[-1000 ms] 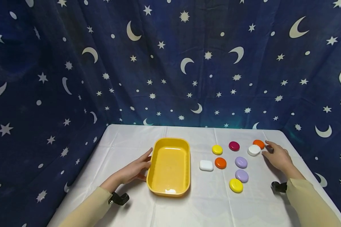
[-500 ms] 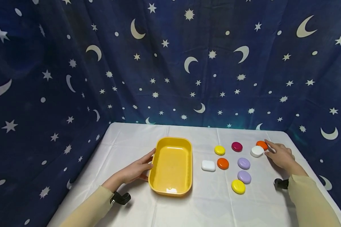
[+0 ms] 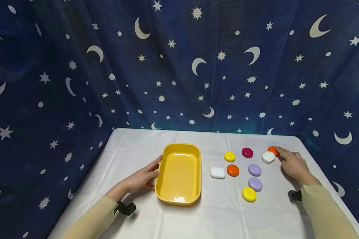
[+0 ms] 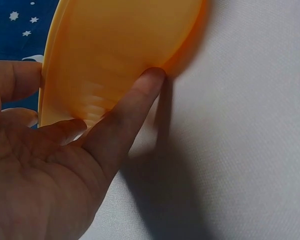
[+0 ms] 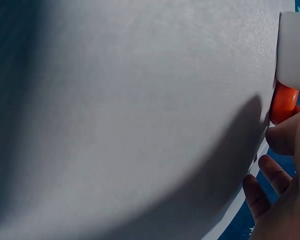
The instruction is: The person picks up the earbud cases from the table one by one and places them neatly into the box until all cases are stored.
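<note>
In the head view my left hand (image 3: 139, 179) rests its outstretched fingers against the left side of a yellow plastic tray (image 3: 199, 172). The left wrist view shows those fingertips on the tray's outer wall (image 4: 120, 45). My right hand (image 3: 296, 166) reaches to the far right, its index finger over an orange oval soap bar (image 3: 270, 150). Its thumb lies close to that bar's near edge; in the right wrist view the orange bar (image 5: 284, 102) sits partly behind the fingers. Just in front of it is a white round soap bar (image 3: 268, 157).
Between tray and right hand lie a white rectangular soap bar (image 3: 217, 172), another orange one (image 3: 233, 170), a magenta one (image 3: 247, 152), two lilac ones (image 3: 254, 170) and two yellow ones (image 3: 249, 194). A starry dark blue curtain (image 3: 173, 66) stands behind the white-covered table (image 3: 137, 139).
My right hand has moved slightly left and forward, so its index finger now covers part of the orange soap bar. The left hand stays at the tray; the view shifts slightly.
</note>
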`<control>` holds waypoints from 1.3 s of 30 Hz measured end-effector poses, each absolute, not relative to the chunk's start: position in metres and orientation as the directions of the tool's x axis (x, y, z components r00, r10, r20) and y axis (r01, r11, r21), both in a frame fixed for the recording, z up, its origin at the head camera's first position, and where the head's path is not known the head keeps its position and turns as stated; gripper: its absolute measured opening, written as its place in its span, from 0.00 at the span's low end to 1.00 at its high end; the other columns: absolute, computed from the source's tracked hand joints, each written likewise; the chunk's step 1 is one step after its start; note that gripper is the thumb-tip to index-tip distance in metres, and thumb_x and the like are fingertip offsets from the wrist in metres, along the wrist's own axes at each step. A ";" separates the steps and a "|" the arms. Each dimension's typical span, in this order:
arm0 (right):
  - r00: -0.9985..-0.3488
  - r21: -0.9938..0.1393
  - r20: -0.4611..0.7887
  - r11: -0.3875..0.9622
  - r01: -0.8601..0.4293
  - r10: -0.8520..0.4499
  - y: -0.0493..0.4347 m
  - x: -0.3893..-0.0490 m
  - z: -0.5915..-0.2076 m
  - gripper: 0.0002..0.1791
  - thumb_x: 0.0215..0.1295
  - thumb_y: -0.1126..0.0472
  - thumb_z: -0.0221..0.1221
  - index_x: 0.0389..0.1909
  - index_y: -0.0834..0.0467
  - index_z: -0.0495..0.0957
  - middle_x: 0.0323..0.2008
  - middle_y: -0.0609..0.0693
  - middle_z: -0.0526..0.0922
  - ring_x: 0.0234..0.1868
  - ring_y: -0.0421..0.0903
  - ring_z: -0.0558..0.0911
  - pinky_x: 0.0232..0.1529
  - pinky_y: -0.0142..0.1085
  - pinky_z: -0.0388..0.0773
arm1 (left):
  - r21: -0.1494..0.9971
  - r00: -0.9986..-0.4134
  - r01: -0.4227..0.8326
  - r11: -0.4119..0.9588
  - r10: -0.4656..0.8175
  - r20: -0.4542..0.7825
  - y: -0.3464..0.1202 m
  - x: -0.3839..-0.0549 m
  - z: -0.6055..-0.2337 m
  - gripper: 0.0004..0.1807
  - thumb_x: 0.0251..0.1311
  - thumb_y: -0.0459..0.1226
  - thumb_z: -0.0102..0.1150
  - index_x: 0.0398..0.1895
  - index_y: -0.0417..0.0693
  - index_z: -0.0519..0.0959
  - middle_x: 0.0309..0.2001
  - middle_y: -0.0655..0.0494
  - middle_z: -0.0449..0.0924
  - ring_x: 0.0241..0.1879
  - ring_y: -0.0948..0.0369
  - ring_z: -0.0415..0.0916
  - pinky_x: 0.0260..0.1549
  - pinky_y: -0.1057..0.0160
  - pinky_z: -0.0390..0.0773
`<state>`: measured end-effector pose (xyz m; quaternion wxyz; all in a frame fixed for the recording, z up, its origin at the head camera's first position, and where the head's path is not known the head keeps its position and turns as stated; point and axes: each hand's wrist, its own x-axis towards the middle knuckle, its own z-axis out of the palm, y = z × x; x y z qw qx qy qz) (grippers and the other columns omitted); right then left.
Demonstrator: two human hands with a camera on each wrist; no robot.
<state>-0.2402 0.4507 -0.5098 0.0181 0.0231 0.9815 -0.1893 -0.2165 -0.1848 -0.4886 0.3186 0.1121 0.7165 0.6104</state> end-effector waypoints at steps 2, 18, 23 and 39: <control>-0.998 -0.365 -0.052 0.929 0.058 0.042 0.450 -0.239 -0.508 0.36 0.70 0.70 0.42 0.79 0.63 0.51 0.75 0.72 0.55 0.65 0.78 0.53 0.60 0.75 0.52 | 0.946 -0.774 -0.225 0.232 0.548 -0.318 -0.185 -0.217 -0.488 0.39 0.78 0.39 0.47 0.84 0.71 0.42 0.82 0.39 0.35 0.62 0.47 0.74 0.44 0.50 0.85; -0.998 -0.303 -0.033 0.951 0.059 0.051 0.452 -0.216 -0.507 0.29 0.73 0.68 0.46 0.74 0.67 0.63 0.66 0.74 0.67 0.61 0.75 0.59 0.54 0.76 0.59 | 0.942 -0.783 -0.231 0.245 0.528 -0.329 -0.187 -0.216 -0.484 0.40 0.77 0.38 0.48 0.84 0.70 0.42 0.82 0.41 0.37 0.58 0.48 0.75 0.43 0.52 0.85; -1.000 -0.293 0.010 0.956 0.025 0.029 0.449 -0.202 -0.510 0.28 0.71 0.69 0.46 0.72 0.67 0.66 0.64 0.74 0.70 0.60 0.75 0.60 0.53 0.75 0.59 | 0.943 -0.783 -0.226 0.245 0.530 -0.326 -0.187 -0.216 -0.485 0.40 0.77 0.39 0.48 0.84 0.70 0.42 0.83 0.43 0.37 0.58 0.48 0.75 0.43 0.52 0.85; -0.998 -0.252 0.053 0.967 -0.047 -0.035 0.430 -0.163 -0.504 0.26 0.68 0.68 0.54 0.67 0.66 0.74 0.60 0.71 0.75 0.59 0.72 0.65 0.53 0.71 0.61 | 0.935 -0.788 -0.258 0.245 0.507 -0.350 -0.179 -0.215 -0.481 0.41 0.76 0.36 0.46 0.84 0.69 0.42 0.82 0.43 0.41 0.59 0.46 0.75 0.41 0.49 0.86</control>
